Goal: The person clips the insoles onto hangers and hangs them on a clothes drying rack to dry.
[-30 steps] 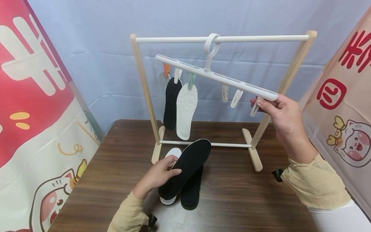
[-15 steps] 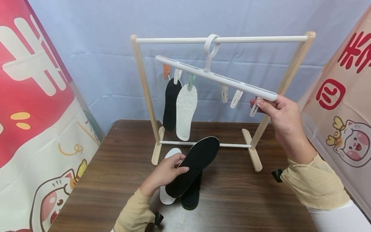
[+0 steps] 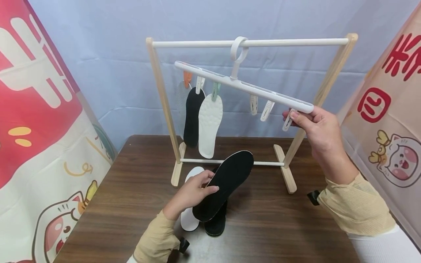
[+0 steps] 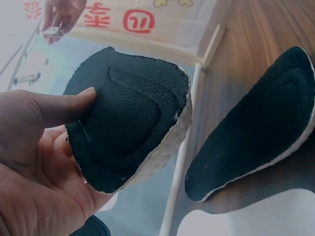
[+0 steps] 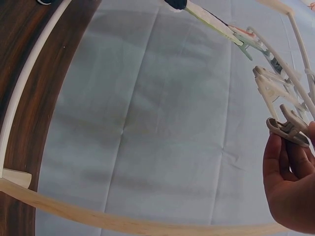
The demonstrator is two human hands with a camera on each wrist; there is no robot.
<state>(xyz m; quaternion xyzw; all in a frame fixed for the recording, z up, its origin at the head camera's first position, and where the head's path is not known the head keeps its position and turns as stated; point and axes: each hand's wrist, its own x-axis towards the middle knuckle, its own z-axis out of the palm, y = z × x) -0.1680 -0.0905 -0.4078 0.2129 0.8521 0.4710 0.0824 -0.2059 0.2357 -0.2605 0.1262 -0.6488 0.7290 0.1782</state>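
My left hand (image 3: 192,191) pinches a black insole (image 3: 228,186) at its edge, thumb on the black face; the left wrist view shows its pale underside. Below it, a white insole (image 3: 189,221) and another black insole (image 3: 215,225) lie on the table. My right hand (image 3: 325,131) pinches the end clothespin (image 5: 288,130) of a white clip hanger (image 3: 253,88), which slopes down to the right. From its left half hang a white insole (image 3: 210,126), a black insole (image 3: 193,120) and a pale see-through one, partly hidden. Two free white clips, one a clothespin (image 3: 268,110), hang right of centre.
The hanger's ring hook (image 3: 239,47) loops over the top bar (image 3: 296,42) of a wooden stand (image 3: 329,87). The stand's feet and low crossbar (image 3: 266,164) sit on the brown table (image 3: 256,233). Printed cloths flank both sides, with a pale blue cloth (image 3: 115,73) behind.
My left hand has lifted the black insole and carried it right and slightly up, uncovering more of the white insole beneath. My right hand stays at the end clothespin.
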